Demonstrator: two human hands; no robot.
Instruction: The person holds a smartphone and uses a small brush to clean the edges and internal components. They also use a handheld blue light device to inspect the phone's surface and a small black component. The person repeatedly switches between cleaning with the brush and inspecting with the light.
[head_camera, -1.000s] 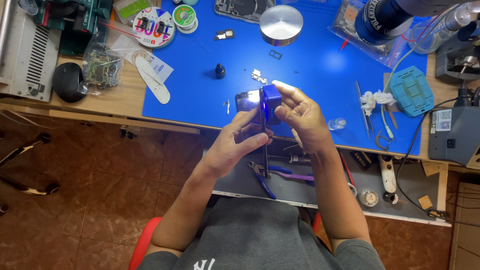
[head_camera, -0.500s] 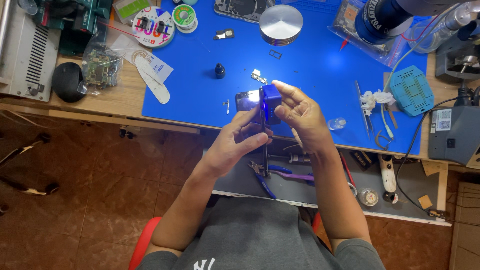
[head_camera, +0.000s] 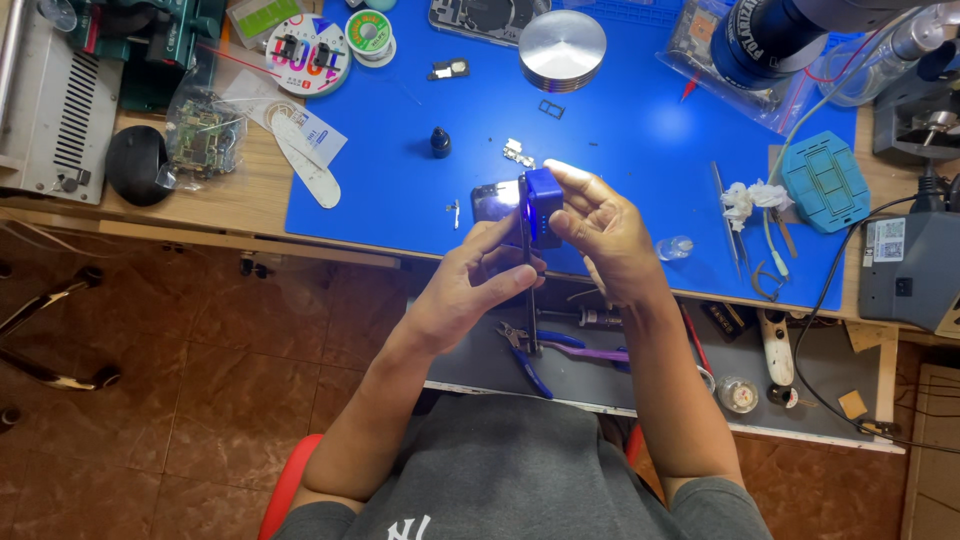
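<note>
Up at the near edge of the blue rubber work mat (head_camera: 640, 130), we hold a small blue box-shaped lamp (head_camera: 543, 205) that throws a bright violet-white glow onto a dark flat phone-like device (head_camera: 495, 203) pressed against its left side. Our right hand (head_camera: 600, 235) is curled around the lamp from the right, fingers over its top, which looks meant to keep the beam steady on one spot. Our left hand (head_camera: 475, 285) comes up from the near side, thumb and fingers pinched on the device's lower edge, probably so its face stays turned to the light. Both are raised just above the mat rather than lying on it. Just left of the glow lies a tiny metal part (head_camera: 455, 212); farther off stand a small black bottle (head_camera: 440, 142) and a round silver metal disc (head_camera: 562, 48). On the grey shelf near us rest blue-handled pliers (head_camera: 530, 350), within easy reach.
</note>
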